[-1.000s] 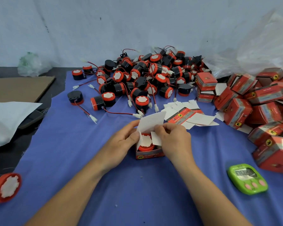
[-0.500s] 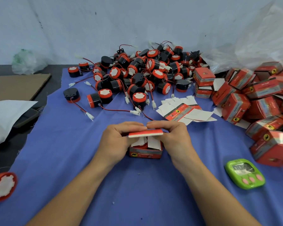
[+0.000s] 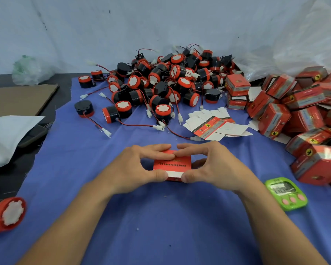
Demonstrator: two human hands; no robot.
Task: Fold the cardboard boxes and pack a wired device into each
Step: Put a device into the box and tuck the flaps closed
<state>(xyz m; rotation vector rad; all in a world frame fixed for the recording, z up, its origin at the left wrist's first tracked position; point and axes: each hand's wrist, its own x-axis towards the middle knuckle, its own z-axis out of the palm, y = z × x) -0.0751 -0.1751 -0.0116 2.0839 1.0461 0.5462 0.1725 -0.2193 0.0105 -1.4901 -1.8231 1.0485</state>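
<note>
A small red cardboard box (image 3: pixel 172 165) stands on the blue cloth (image 3: pixel 161 217) in front of me, its red lid lying flat on top. My left hand (image 3: pixel 139 167) grips its left side and my right hand (image 3: pixel 208 165) its right side. Both thumbs press the white tuck flap at the near edge, and the forefingers meet over the far edge. The device inside is hidden. A heap of black-and-red wired devices (image 3: pixel 161 83) lies behind. Flat unfolded boxes (image 3: pixel 214 127) lie just right of the heap's front.
A pile of closed red boxes (image 3: pixel 304 111) fills the right side. A green timer (image 3: pixel 286 194) sits near my right wrist. One loose device (image 3: pixel 8 214) lies at the left edge. Brown cardboard (image 3: pixel 17 98) and a white bag (image 3: pixel 6 134) lie left of the cloth.
A second ago the white lid flap stood up over the open box with the device showing. Both hands have folded the lid down flat, and the box is now closed.
</note>
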